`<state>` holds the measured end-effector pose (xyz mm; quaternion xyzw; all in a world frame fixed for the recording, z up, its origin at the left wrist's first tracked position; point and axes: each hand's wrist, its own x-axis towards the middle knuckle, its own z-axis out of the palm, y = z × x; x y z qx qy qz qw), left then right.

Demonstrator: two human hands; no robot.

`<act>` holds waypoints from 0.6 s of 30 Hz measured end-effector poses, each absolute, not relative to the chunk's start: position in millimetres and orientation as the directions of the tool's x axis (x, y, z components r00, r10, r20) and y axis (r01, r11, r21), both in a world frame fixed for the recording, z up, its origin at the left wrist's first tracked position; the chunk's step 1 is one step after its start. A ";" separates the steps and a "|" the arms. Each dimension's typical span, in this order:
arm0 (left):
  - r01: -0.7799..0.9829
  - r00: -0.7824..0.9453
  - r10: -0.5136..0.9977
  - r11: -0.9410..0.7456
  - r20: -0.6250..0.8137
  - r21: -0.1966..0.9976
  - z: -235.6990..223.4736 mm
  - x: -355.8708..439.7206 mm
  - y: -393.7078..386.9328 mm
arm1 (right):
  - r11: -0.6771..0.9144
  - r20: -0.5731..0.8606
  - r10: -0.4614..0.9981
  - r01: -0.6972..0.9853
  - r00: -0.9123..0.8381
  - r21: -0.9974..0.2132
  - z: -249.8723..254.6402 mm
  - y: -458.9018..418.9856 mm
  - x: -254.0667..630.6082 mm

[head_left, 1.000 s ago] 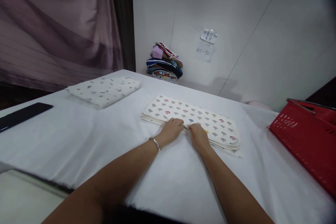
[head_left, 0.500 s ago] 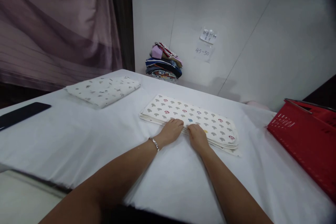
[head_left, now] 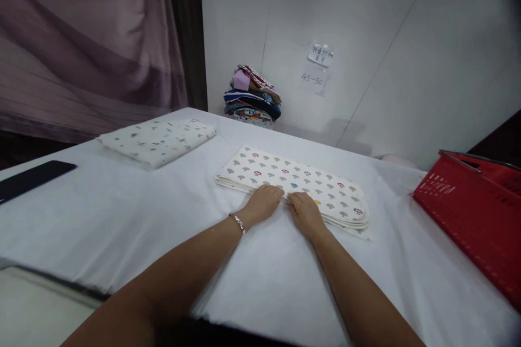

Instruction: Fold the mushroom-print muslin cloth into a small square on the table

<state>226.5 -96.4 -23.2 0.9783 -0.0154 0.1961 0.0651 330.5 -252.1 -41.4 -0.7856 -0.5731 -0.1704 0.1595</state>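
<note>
A cream cloth with grey, red, blue and yellow mushroom prints [head_left: 301,179] lies folded in several layers into a long strip on the white-covered table [head_left: 268,271]. My left hand [head_left: 264,205], a bracelet on its wrist, is closed at the middle of the strip's near edge. Just to its right my right hand [head_left: 306,212] pinches that same edge. The fingertips of both hands are close together, with a small gap between them. Which layers they grip is hidden.
Another folded white printed cloth [head_left: 158,141] lies at the back left. A dark flat object [head_left: 36,179] is at the left edge. On the right stands a red basket [head_left: 472,217]. Behind the table are stacked folded fabrics [head_left: 252,97] and paper signs [head_left: 315,68] on the wall.
The view shifts slightly, so everything sits a little further left. Both hands stay at the cloth's near edge; the right hand's fingers have moved slightly at the edge.
</note>
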 end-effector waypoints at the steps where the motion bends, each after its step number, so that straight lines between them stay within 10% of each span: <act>1: -0.063 0.924 -0.008 -0.989 0.383 0.132 -22.4 225.8 -96.4 | -0.289 0.455 0.846 0.956 0.279 -0.049 -41.6 -252.2 330.8; 18: -0.087 0.903 -0.081 -0.996 0.422 -0.004 -27.7 233.1 -90.1 | -0.331 0.469 0.823 0.941 0.320 -0.062 -40.0 -251.6 329.0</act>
